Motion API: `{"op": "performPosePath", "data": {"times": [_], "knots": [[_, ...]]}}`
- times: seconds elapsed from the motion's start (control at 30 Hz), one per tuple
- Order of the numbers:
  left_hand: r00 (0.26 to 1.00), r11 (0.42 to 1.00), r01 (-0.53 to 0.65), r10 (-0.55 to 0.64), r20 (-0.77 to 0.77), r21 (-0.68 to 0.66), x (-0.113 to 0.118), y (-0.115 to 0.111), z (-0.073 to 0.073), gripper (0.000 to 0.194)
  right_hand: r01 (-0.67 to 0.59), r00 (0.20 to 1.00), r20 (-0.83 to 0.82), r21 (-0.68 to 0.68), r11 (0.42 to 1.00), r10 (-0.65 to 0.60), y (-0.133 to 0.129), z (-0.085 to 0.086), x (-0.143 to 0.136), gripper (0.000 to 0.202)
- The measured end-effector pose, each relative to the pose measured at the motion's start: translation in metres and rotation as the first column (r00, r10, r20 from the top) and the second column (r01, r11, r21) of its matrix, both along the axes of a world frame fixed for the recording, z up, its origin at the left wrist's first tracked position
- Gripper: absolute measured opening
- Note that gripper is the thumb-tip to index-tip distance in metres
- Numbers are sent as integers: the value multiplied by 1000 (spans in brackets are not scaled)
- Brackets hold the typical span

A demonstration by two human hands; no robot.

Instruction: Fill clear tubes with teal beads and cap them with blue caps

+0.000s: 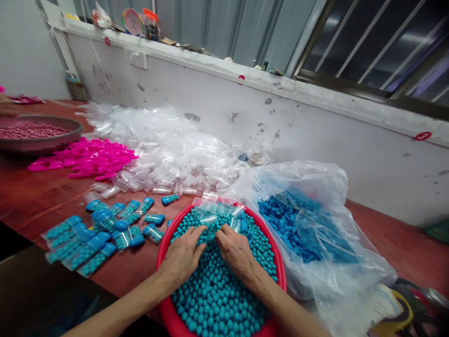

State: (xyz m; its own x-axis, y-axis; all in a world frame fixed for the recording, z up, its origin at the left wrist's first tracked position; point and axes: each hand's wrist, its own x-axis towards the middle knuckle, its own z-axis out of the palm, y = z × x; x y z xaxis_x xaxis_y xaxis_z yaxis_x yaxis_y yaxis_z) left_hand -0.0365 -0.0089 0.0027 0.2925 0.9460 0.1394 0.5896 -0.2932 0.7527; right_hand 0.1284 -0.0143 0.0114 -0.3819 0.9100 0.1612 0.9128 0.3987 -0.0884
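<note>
Both my hands are over a red basin (162, 281) full of small teal beads (217, 295). My left hand (185, 250) reaches in from the left, thumb and fingertips apart at the beads, with nothing visible between them. Opposite it, my right hand (234, 250) has its fingers curled down to the beads; what they hold, if anything, is hidden. Several clear plastic tubes (209, 219) lie on the beads just beyond my fingertips. Left of the basin, bead-filled tubes with blue caps (94, 245) lie on the red table, some lined up at its edge.
A large heap of clear tubes (168, 145) spreads along the wall. Bright pink plastic pieces (93, 157) lie beside a dark bowl (70, 135) of pink beads. Another person's hand (7, 106) shows at far left. A clear bag (326, 175) of blue caps (284, 220) stands right.
</note>
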Motion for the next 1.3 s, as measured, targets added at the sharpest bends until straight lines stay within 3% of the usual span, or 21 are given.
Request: {"op": "performPosePath", "data": {"times": [0.13, 0.23, 0.3, 0.4, 0.47, 0.57, 0.7, 0.87, 0.97, 1.1, 1.17, 1.3], "knots": [[996, 996, 80, -81, -28, -25, 11, 1, 0, 30, -15, 927, -374, -57, 998, -8, -11, 9, 5, 11], [974, 971, 210, -196, 116, -114, 16, 5, 1, 20, 6, 823, -565, -92, 996, -57, -15, 11, 9, 8], [937, 915, 301, -231, 263, -270, 19, 6, 1, 19, -32, 783, -620, -134, 990, -59, -17, 11, 13, 17], [882, 777, 405, -194, 428, -482, 21, 7, 1, 24, -109, 746, -661, -237, 965, -78, -20, 11, 21, 16], [864, 710, 447, -186, 468, -544, 22, 6, 2, 26, -139, 725, -679, -311, 940, -118, -24, 10, 25, 10], [858, 661, 482, -224, 462, -575, 23, 4, 3, 26, -159, 710, -685, -379, 911, -161, -33, 6, 29, 8], [845, 647, 505, -235, 481, -571, 26, 1, 2, 26, -119, 792, -592, -392, 912, -150, -45, 4, 33, 6], [834, 625, 501, -162, 528, -599, 24, 1, 1, 30, 66, 978, -174, -264, 962, -115, -50, 18, 55, 13], [810, 624, 513, -124, 574, -589, 23, 2, 2, 30, 276, 961, 10, -118, 954, -277, -37, 21, 68, 15], [809, 647, 498, -107, 577, -578, 25, 1, 0, 30, 506, 861, 96, -63, 860, -499, -18, 10, 68, 26], [815, 659, 486, -105, 570, -574, 26, 0, 0, 30, 511, 855, 123, -33, 859, -504, -15, 2, 61, 26], [819, 675, 476, -107, 564, -564, 28, -2, 1, 29, 413, 908, 77, 14, 911, -413, -19, -5, 45, 15]]}}
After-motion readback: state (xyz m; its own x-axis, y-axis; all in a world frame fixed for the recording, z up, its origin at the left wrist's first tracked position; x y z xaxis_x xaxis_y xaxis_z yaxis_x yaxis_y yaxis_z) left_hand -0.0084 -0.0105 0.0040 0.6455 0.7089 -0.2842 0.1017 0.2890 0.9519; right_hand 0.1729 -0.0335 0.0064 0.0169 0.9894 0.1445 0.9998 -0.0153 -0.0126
